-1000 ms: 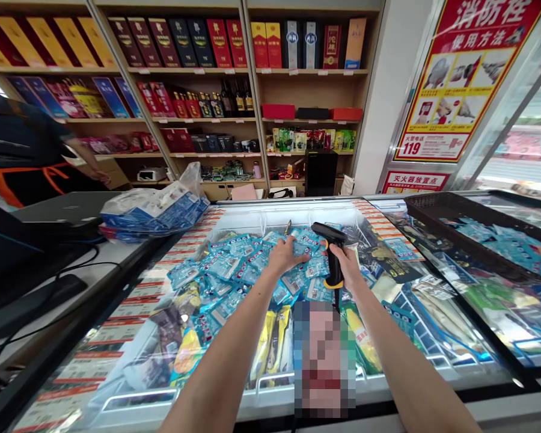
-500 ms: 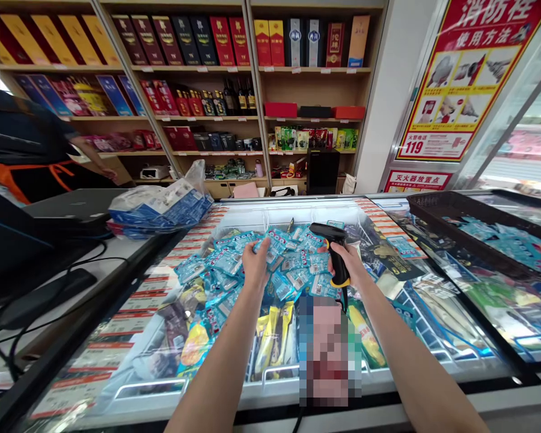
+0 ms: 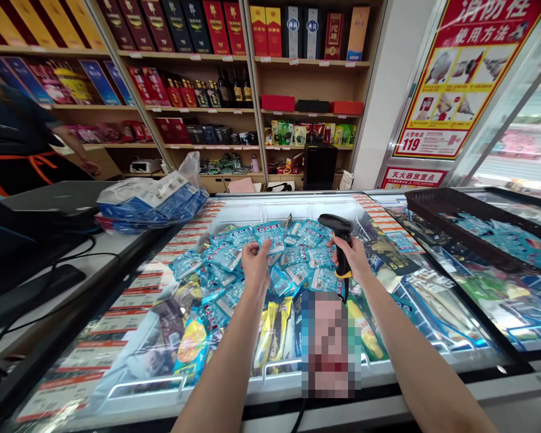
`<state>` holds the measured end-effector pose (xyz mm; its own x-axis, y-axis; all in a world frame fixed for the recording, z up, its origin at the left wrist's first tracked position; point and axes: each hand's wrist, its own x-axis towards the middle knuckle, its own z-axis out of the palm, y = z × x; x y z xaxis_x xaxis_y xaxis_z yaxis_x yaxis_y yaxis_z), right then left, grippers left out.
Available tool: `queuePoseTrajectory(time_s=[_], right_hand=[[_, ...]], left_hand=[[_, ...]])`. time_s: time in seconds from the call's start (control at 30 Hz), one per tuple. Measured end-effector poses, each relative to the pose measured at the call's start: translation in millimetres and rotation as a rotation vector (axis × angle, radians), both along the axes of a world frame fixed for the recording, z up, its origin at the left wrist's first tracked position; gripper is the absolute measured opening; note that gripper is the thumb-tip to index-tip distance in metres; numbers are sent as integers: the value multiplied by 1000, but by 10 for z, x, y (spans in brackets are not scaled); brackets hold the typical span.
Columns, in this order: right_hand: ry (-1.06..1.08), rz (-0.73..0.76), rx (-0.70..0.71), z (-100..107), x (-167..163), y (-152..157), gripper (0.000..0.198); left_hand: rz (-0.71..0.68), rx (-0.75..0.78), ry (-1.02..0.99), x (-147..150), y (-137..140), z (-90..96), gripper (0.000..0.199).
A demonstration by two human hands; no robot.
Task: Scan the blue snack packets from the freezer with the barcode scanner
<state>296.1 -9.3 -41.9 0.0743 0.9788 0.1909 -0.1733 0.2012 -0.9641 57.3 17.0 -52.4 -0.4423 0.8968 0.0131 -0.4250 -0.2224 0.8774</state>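
Observation:
My left hand [image 3: 255, 263] pinches a small blue packet [image 3: 270, 237] by its lower edge, its barcode side facing up. In my right hand [image 3: 350, 257] is a black barcode scanner [image 3: 338, 224], gripped round its handle, its head above the packets and angled to the left. Beneath both hands, many more blue packets [image 3: 225, 257] lie spread in a loose pile on the glass top of a chest freezer [image 3: 162, 288]. The scanner's cable runs down toward me and is partly hidden by a blurred patch.
A dark brown basket [image 3: 433, 207] with blue packets stands at the right. To the left are a plastic-wrapped blue-and-white bundle [image 3: 153, 201], a laptop-like black device [image 3: 54, 201] and cables. Another person [image 3: 18, 138] stands at the far left, before shelves [image 3: 198, 114] of boxes and bottles.
The packet in my left hand now lies flatter, with its face and barcode in plain view. My right hand has turned the scanner slightly and shifted it a little right.

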Motion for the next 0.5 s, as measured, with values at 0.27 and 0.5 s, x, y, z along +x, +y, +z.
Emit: queuePoseTrajectory(time_s=[0.27,0.5], right_hand=[[-304,-115,94,151,112,-82,35],[-516,-199,186,246,310,-179,32]], left_hand=[[-160,36,148,5,-36,-54,39],[-153,14,26,-26,-8,-55,41]])
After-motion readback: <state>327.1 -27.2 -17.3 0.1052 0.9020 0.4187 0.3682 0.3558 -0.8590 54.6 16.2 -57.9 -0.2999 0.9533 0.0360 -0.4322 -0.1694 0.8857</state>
